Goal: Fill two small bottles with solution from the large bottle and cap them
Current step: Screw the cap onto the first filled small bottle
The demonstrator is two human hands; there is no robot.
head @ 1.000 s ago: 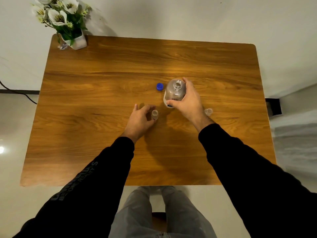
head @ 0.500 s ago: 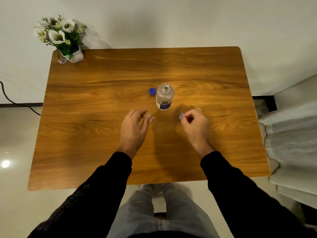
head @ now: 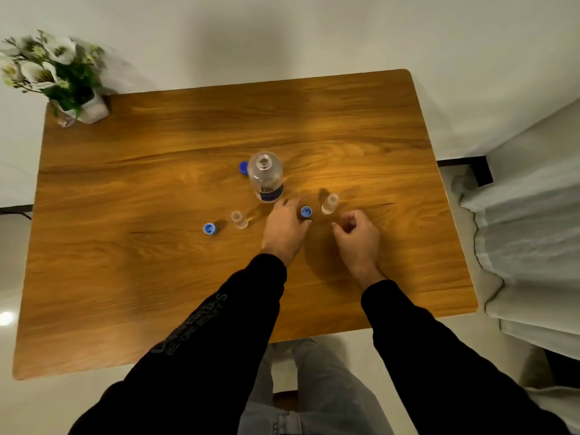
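Reaching for a cap (head: 306, 211), your left hand (head: 286, 227) lies flat-fingered; right hand (head: 357, 233) loosely curled, empty; both bottles (head: 329, 203) uncapped.

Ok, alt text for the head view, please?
Both hands hover empty over a wooden table, the left hand beside a loose blue cap. Two small bottles and the large bottle stand uncapped.
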